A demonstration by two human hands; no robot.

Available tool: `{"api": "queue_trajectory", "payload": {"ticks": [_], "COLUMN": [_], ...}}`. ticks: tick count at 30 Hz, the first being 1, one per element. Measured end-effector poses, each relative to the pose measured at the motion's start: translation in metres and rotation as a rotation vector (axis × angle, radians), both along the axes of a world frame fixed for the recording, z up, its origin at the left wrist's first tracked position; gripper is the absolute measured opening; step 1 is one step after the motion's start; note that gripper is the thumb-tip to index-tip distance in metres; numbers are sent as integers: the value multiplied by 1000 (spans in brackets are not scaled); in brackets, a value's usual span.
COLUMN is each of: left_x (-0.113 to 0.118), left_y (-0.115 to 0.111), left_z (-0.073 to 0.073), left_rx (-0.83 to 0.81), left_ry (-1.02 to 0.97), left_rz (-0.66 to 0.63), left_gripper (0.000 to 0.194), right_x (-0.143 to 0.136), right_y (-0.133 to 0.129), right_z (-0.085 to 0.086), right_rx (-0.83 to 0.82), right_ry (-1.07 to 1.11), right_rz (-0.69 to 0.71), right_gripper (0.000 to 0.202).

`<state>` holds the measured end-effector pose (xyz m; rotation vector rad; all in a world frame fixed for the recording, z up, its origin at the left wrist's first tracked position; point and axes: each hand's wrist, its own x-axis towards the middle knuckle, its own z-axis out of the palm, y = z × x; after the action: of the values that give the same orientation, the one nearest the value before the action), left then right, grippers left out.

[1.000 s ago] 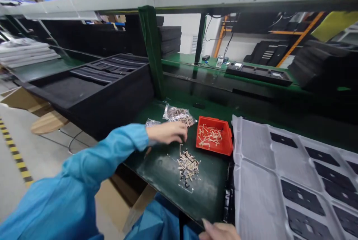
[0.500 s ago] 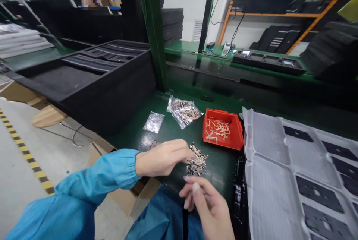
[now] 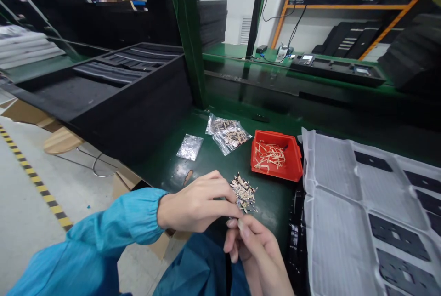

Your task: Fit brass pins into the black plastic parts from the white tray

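Note:
My left hand (image 3: pixel 203 202), in a blue sleeve, reaches in from the left with its fingers pinched together. Its fingertips meet those of my right hand (image 3: pixel 257 245), whose thumb and index finger are also closed. Whatever lies between the fingertips is too small to make out. Just beyond them is a loose pile of small beige and black parts (image 3: pixel 244 192) on the green tabletop (image 3: pixel 220 172). Behind the pile stands a red bin (image 3: pixel 292 160) with thin cream-coloured strips (image 3: pixel 270 156) inside.
Clear bags of small parts (image 3: pixel 234 137) and a flat silvery bag (image 3: pixel 190 147) lie farther back. At right, a white padded sheet (image 3: pixel 330 222) carries flat black plates (image 3: pixel 399 236). A large black foam tray (image 3: pixel 138 103) and a green post (image 3: pixel 186 34) stand at left.
My left hand has moved from the pile toward me, and its fingertips now meet my right hand's. The right fingers have closed to a pinch. The view has shifted slightly.

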<state>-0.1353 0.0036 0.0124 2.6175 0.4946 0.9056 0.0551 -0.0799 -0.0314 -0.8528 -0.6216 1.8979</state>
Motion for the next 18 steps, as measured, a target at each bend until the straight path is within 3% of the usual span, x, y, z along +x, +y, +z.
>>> {"api": "queue_trajectory", "payload": {"ticks": [8,14,18], "left_x": [-1,-2,14], "left_y": [-4,-8,-32], "left_z": [-6,13,13], "left_rx": [-26,-173,-453], "left_ry": [-83,-71,-170], "left_rz": [25,-27,236], "left_gripper": [32,43,18], "right_x": [-3,-2,-10], "right_y": [0,-1,-4], "right_z": [8,1,-4], "right_rx": [-94,-2,88], "right_ry": [1,-76,-254], "right_rz": [-21,-65,-190], "right_gripper": [41,42,32]}}
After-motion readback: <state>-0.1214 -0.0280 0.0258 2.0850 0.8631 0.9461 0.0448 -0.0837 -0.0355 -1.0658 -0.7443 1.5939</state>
